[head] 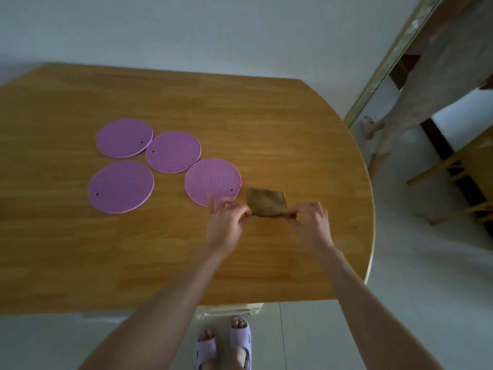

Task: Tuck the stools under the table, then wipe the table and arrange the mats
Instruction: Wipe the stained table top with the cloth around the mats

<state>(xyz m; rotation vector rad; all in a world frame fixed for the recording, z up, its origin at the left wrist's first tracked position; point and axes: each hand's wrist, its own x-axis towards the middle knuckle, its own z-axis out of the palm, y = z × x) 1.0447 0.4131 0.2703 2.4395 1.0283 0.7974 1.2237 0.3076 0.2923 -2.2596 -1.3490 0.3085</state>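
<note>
Olive-brown cloth [266, 202], folded square, on counter [306, 156] between fingers [240, 211]; left hand [226, 218], right hand [312, 220] each pinch a near corner.

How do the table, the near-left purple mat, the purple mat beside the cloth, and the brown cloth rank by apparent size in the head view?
1. table, by far the largest.
2. near-left purple mat and purple mat beside the cloth: they look about alike, so I do not rank them.
3. brown cloth, the smallest.
</note>
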